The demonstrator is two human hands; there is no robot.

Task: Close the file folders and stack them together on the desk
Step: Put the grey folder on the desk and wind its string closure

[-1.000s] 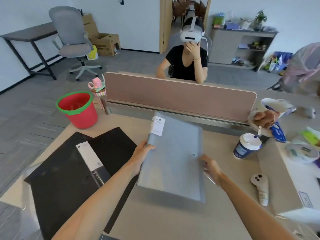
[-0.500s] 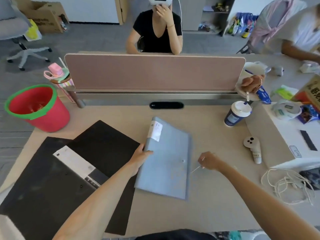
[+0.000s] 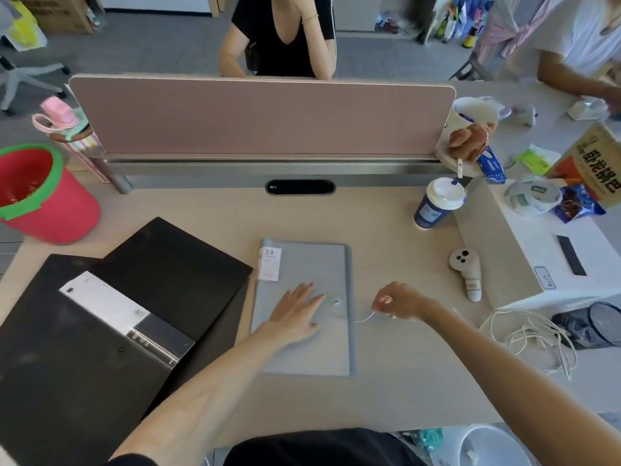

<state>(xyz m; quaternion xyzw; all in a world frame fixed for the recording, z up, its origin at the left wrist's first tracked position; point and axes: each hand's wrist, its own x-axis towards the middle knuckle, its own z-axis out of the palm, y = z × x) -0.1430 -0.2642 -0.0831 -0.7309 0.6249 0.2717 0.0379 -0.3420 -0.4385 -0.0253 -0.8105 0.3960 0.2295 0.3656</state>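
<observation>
Grey folder (image 3: 304, 311) now flat; L hand (image 3: 295, 314) fingers spread on it, R hand (image 3: 395, 301) pinching string (image 3: 364, 318).

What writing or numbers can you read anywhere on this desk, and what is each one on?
"20": white label at the top left corner of the grey folder; the smaller print beneath is too blurred.
Large Chinese characters, seen upside down: orange snack bag; I cannot read them reliably.
Handwritten tag on the white controller: blurred.
Coffee cup, black binder's white sheet, white box's sticker: too small.
</observation>
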